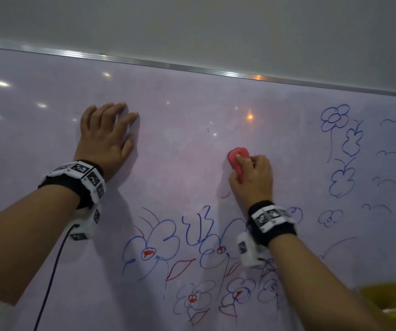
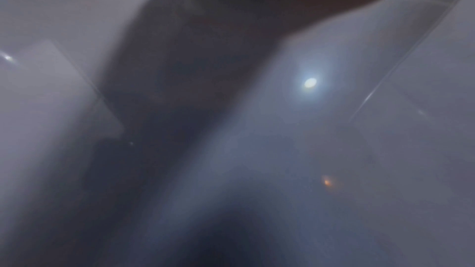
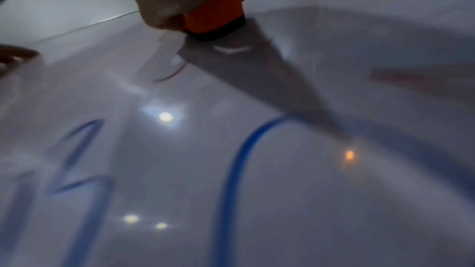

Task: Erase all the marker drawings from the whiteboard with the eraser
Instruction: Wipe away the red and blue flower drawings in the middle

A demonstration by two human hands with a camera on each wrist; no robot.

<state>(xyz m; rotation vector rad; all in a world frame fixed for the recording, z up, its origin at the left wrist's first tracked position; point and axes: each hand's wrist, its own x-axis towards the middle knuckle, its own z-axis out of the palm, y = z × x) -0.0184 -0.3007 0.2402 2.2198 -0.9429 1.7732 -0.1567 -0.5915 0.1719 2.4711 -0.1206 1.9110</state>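
Note:
My right hand (image 1: 252, 174) grips a red eraser (image 1: 236, 161) and presses it against the whiteboard (image 1: 192, 111) near its middle. The right wrist view shows the eraser (image 3: 216, 13) with its dark felt base on the board, just above a short red stroke (image 3: 170, 74). Flat on the board to the upper left rests my left hand (image 1: 107, 137), fingers straight and spread. Blue and red flower drawings (image 1: 192, 259) fill the lower middle. More blue flowers (image 1: 342, 149) and bird-like curves (image 1: 388, 154) run down the right side. The left wrist view shows only blurred glossy board.
The board's metal top frame (image 1: 192, 68) runs diagonally above the hands, with a grey wall behind it. A yellow object (image 1: 390, 297) sits at the lower right corner. A black cable (image 1: 51, 271) hangs from my left wrist camera. Ceiling lights reflect on the board.

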